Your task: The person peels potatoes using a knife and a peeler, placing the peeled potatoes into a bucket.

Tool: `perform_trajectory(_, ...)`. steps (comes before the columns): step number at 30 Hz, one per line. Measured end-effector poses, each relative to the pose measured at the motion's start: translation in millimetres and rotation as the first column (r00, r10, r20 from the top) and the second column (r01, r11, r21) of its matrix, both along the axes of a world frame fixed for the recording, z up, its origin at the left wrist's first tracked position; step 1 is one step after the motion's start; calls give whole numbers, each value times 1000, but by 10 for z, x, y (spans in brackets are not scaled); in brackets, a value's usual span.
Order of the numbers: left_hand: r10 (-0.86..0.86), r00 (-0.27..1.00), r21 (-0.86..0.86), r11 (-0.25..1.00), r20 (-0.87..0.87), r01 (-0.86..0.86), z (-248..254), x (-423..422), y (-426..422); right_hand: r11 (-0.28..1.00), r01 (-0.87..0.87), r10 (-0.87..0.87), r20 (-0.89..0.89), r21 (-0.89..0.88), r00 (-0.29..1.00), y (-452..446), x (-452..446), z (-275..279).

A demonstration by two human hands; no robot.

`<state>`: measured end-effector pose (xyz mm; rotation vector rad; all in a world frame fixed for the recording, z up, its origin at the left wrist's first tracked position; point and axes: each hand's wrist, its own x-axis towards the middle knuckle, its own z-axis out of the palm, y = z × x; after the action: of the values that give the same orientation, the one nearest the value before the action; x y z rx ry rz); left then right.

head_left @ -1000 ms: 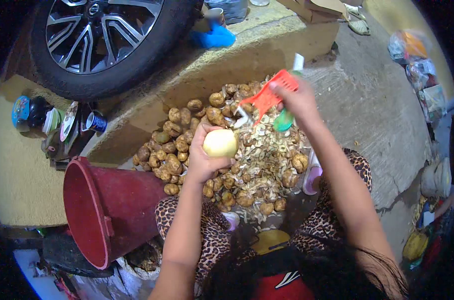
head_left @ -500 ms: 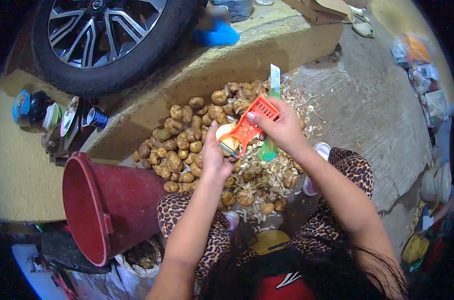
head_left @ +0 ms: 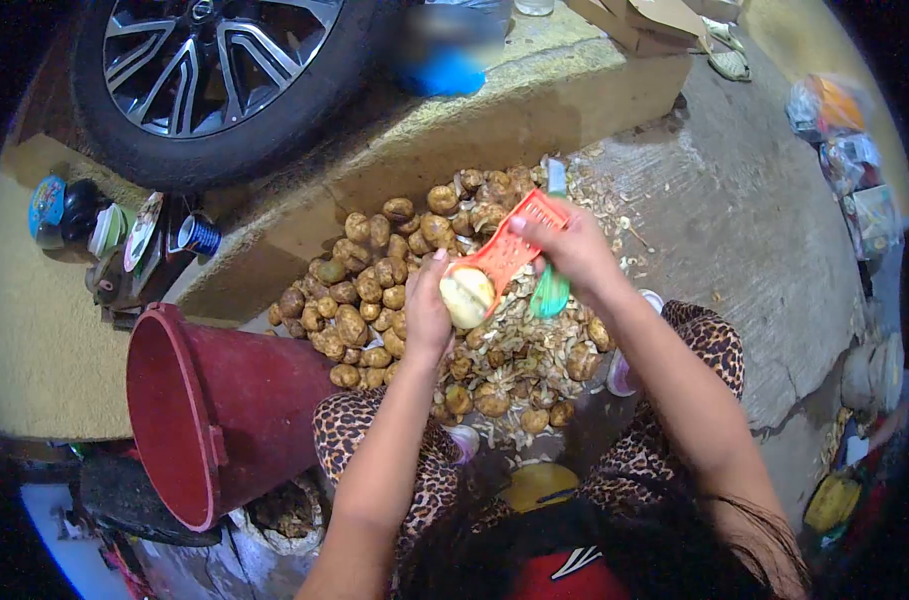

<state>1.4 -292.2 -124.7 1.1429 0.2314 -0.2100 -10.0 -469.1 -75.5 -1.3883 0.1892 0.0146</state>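
Note:
My left hand (head_left: 429, 312) is closed around a pale peeled potato (head_left: 466, 296). In my right hand (head_left: 572, 248) is an orange peeler (head_left: 514, 243), its head against the potato's right side. A green object (head_left: 550, 292) with a whitish end sticks out on both sides of the same hand; whether I grip it too is partly hidden. Under both hands lie unpeeled brown potatoes (head_left: 352, 326) and a heap of peelings (head_left: 519, 360).
A red bucket (head_left: 259, 400) lies tilted at the left. Behind the potatoes runs a concrete step (head_left: 534, 105), with a car wheel (head_left: 214, 70) at upper left. Plastic bags (head_left: 829, 105) are at the far right. A blue cup (head_left: 198, 235) sits left.
The peeler has come down and left from beyond the potato to touch it. Over the last half second, the potato and my left hand have shifted slightly right.

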Motion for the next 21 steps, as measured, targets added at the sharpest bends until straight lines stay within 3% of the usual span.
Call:
perform_trajectory(3,-226,967,14,974,118,226,181,-76,90,987,159,-158,57,-11,986,-222,201,48)
perform_trajectory(6,-160,979,-6,987,127,162,165,-64,88,978,45,-40,-32,202,999,-166,106,171)
perform_trajectory(8,-154,984,-42,987,88,158,140,-53,97,992,-117,119,-45,43,992,7,-56,268)
perform_trajectory(13,-229,962,-9,972,145,233,199,-80,202,971,231,-224,115,-59,968,-306,200,91)
perform_trajectory(15,-216,965,-48,973,150,225,204,-87,233,986,159,-155,96,-40,983,-277,170,110)
perform_trajectory(18,-285,883,14,953,372,301,216,-110,203,992,123,-123,53,2,991,-173,81,173)
perform_trajectory(21,-377,864,375,894,333,245,375,-160,231,988,154,-154,46,-8,987,-246,143,145)
